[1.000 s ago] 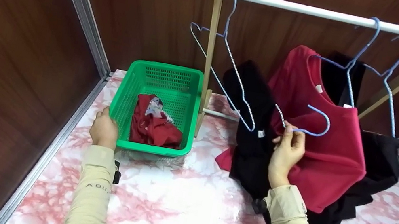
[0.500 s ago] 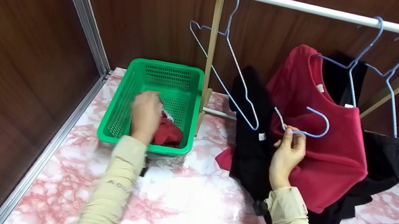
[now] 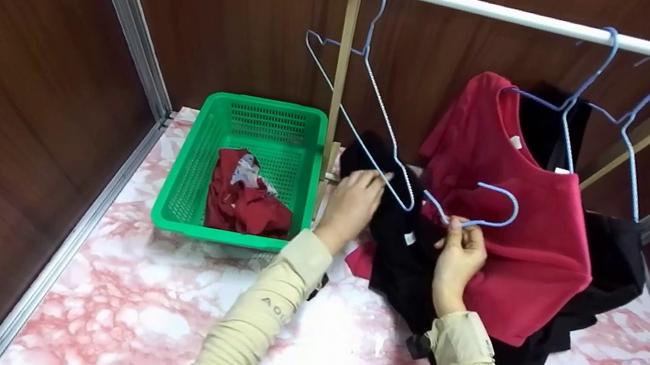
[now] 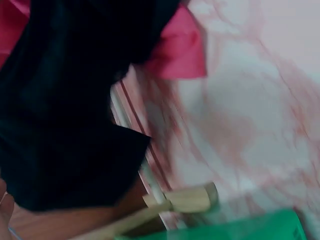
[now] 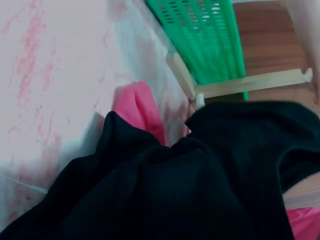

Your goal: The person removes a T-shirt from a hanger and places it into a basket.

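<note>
Left hand (image 3: pixel 353 204): moved from over the green basket (image 3: pixel 222 236) to the black top (image 3: pixel 394 265) beside it.
Left fingers: laid forward at the black top's left edge; whether cloth is pinched cannot be told, as only fingertips are caught at the edge of the left wrist view.
Right hand (image 3: pixel 460 256): closed by thumb and fingertips on the neck of a blue hanger (image 3: pixel 516 211), whose hook is pointed away to the right.
Black top: draped below and between the hands, its small white label (image 3: pixel 410 238) faced upward; part of the held hanger's arm is seen just above it.
Pink cloth (image 3: pixel 359 260): partly covered by the black top.
Red top (image 3: pixel 531 246): hung on the rack just beyond the right hand.
Second hanger (image 3: pixel 386 115): hooked near the rail's left end, its lower corner held over the black top.
Rail (image 3: pixel 496 9): white, carried on wooden legs.
Basket: stood left of the rack, with dark red cloth (image 3: pixel 254 207) lying inside.
Tabletop (image 3: pixel 129 308): patterned in red and white.
</note>
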{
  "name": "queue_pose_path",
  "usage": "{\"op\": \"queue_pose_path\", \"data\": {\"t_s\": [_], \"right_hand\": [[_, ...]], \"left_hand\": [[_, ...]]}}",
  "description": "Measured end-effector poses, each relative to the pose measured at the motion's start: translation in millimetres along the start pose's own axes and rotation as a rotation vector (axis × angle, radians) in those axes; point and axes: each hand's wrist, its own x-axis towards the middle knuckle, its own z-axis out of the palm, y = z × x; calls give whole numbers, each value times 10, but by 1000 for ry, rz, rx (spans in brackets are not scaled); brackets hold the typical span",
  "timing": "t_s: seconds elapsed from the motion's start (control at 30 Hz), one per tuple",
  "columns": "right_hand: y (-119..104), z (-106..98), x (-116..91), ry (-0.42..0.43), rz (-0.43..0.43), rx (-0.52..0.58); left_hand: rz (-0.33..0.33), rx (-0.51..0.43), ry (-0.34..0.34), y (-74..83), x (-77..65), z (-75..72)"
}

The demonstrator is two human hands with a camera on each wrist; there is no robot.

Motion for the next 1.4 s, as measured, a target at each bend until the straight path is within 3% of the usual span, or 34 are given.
{"op": "queue_pose_path", "data": {"t_s": [0.03, 0.07, 0.1, 0.17, 0.23, 0.3, 0.53, 0.77, 0.93, 1.17, 1.33, 1.4], "right_hand": [[56, -18, 17, -7, 4, -30], [96, -32, 25, -23, 5, -53], [116, -37, 23, -30, 8, -75], [125, -37, 10, -42, 20, -89], [111, -36, -2, -57, 31, -104], [95, -42, -12, -76, 42, -122], [52, -56, -26, -144, 88, -277], [-1, -129, 52, -172, 107, -512], [-41, -136, 81, -257, 154, -529], [-64, -131, 74, -322, 205, -386], [-42, -139, 66, -328, 186, -382], [-35, -149, 61, -326, 180, -406]], "left_hand": [[-11, -1, -66, 48, 23, -35], [-12, 2, -155, -16, 15, 167], [-10, -2, -187, -44, 13, 305], [2, 52, -241, -189, -15, 728], [6, 54, -246, -214, -33, 810], [4, 61, -201, -268, -58, 946], [-108, -39, -138, -307, -66, 931], [-389, -203, -73, -427, -43, 886], [-541, -274, -47, -545, -57, 869], [-745, -475, 37, -633, -77, 846], [-836, -502, 73, -707, -119, 884], [-853, -497, 120, -875, -171, 1183]]}}
